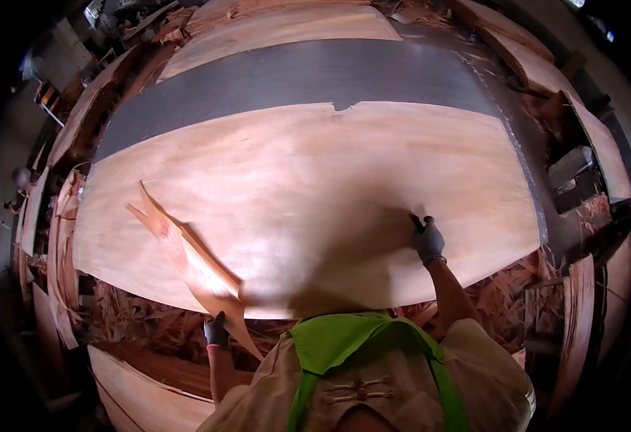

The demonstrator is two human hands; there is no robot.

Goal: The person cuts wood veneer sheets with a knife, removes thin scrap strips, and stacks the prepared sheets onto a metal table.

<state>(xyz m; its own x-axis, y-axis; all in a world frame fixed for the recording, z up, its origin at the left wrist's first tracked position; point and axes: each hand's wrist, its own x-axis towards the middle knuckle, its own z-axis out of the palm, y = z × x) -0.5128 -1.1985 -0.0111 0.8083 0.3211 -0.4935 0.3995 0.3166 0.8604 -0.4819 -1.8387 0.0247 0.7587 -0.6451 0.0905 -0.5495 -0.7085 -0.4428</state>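
Note:
My left hand (217, 333), in a grey glove with dark fingers, is closed on the lower part of a torn wood veneer strip (189, 261). The strip is long and ragged, forked at its far end, and slants over the left front edge of a large pale veneer sheet (279, 180). At the right of that sheet is my right hand (430, 242), gloved alike, low over the surface or touching it. Its dark fingertips point away from me and look apart. No held thing can be made out there.
Beyond the pale sheet lies a dark grey panel (294, 75), with another veneer sheet (279, 30) behind it. Scraps of torn veneer (143, 317) fill the floor along the near edge. Boards (600, 147) lean at the right, and more veneer (150, 389) lies at the lower left.

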